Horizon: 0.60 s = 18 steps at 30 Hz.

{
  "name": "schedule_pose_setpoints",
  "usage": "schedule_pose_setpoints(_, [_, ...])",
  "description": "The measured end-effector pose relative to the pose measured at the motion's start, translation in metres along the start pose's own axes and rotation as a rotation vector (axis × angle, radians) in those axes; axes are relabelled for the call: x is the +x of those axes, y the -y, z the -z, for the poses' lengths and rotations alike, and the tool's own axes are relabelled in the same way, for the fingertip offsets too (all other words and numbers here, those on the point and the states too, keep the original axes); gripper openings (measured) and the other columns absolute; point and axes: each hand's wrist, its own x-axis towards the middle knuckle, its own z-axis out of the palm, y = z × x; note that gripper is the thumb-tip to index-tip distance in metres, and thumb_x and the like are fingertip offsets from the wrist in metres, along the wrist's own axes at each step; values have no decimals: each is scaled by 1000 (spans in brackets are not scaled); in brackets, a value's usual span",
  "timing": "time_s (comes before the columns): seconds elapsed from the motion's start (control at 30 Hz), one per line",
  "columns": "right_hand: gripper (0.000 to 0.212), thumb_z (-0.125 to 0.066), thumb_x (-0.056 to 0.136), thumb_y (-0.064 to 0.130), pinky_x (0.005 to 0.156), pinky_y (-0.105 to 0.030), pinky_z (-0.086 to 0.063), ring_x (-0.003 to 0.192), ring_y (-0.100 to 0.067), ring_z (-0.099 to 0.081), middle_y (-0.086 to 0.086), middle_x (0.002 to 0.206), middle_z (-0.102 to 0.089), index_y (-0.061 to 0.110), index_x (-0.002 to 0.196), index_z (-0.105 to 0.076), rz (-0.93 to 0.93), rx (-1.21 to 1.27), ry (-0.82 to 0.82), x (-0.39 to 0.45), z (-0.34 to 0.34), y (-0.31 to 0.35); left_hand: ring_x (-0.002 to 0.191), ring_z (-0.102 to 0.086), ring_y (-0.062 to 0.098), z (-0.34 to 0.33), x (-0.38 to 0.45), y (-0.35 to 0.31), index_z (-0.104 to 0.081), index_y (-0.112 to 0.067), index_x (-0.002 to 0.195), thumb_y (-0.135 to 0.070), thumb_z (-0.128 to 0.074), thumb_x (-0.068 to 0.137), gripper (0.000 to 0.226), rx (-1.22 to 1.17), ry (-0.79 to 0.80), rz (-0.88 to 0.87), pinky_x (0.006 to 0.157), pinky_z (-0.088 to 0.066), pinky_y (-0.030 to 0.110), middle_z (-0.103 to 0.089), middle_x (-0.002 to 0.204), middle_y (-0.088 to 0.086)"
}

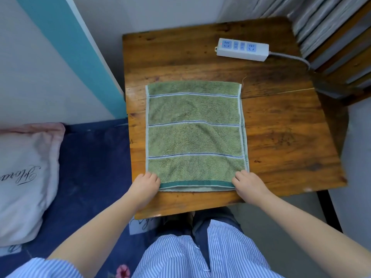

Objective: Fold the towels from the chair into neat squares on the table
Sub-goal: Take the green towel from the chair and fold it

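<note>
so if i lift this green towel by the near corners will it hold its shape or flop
Probably flop: the green towel is soft terry, lying limp and doubled on the wooden table. It looks light. Its looped pile likely grips, so the left hand and right hand shouldn't slip.

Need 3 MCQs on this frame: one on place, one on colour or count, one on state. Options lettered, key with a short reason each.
1. Where does the power strip lie?
A. on the towel
B. on the table's far side, beyond the towel
C. on the pillow

2. What colour is the towel?
A. green
B. red
C. white

3. What do the hands do?
A. hang idle
B. lift the power strip
C. grip the towel's near corners

Key:
1 B: it sits on the table, apart from the towel.
2 A: green pile with pale stripes.
3 C: left hand and right hand each hold a near corner.
</note>
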Motion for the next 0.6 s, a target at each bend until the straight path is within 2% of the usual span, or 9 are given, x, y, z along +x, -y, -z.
schedule_pose_setpoints(0.1, [34, -89, 31, 15, 34, -18, -39, 46, -16, -59, 0, 53, -60, 14, 51, -62, 56, 85, 36, 2, 5, -9, 113, -46, 29, -1, 1, -1, -41, -4, 127, -1, -46, 88, 40, 51, 33, -47, 90, -39, 32, -47, 125, 11])
schedule_pose_setpoints(0.2, [38, -87, 16, 19, 31, -13, -34, 40, -9, -55, 5, 45, -56, 17, 43, -61, 34, 53, 87, 4, 17, -12, 112, -49, 29, 2, 1, -1, -44, -7, 126, -1, -44, 90, 36, 19, 61, -20, 91, -39, 33, -51, 124, 9])
schedule_pose_setpoints(0.3, [41, -83, 13, 8, 32, -16, -33, 36, -13, -51, 3, 42, -52, 17, 42, -55, 49, 12, 46, 2, 25, -13, 110, -51, 26, 6, -1, -1, -52, -10, 121, -4, -45, 89, 33, -7, 25, -6, 91, -38, 31, -55, 119, 5])
schedule_pose_setpoints(0.33, [40, -80, 17, 3, 33, -18, -34, 37, -16, -51, 2, 43, -51, 16, 43, -53, 64, -11, 19, 1, 27, -15, 103, -56, 25, 10, -4, 0, -58, -11, 112, -7, -54, 85, 28, -11, -34, -18, 86, -40, 30, -60, 110, 4])
schedule_pose_setpoints(0.4, [25, -65, 38, -2, 39, -22, -35, 41, -20, -51, -1, 47, -50, 14, 49, -50, 110, -59, -98, -1, 31, -19, 69, -63, 17, 14, -12, 5, -70, -17, 77, -17, -81, 52, 27, 16, -107, -37, 66, -45, 23, -66, 73, -3])
schedule_pose_setpoints(0.47, [19, -54, 45, -3, 49, -25, -34, 46, -21, -50, -2, 50, -50, 14, 53, -49, 107, -74, -156, -5, 32, -22, 46, -56, 14, 6, -14, 11, -66, -21, 53, -16, -85, 27, 32, 65, -191, -69, 59, -37, 23, -57, 49, -8])
schedule_pose_setpoints(0.5, [24, -60, 40, -4, 53, -26, -32, 46, -21, -50, -2, 51, -51, 14, 53, -51, 97, -88, -145, -8, 33, -22, 43, -54, 14, 2, -15, 13, -65, -21, 49, -14, -84, 24, 32, 71, -218, -72, 60, -30, 24, -55, 46, -7])
schedule_pose_setpoints(0.57, [37, -72, 24, -6, 58, -25, -24, 46, -20, -51, 0, 50, -51, 15, 50, -54, 85, -111, -74, -15, 29, -17, 50, -57, 16, 7, -19, 10, -66, -19, 56, -14, -84, 34, 28, 83, -180, -84, 64, -25, 25, -58, 52, -6])
schedule_pose_setpoints(0.6, [40, -75, 20, -3, 57, -25, -23, 47, -18, -52, 1, 50, -52, 16, 50, -56, 72, -108, -29, -17, 26, -14, 62, -61, 17, 9, -20, 8, -68, -18, 69, -16, -81, 48, 24, 76, -116, -110, 70, -30, 25, -63, 65, -4])
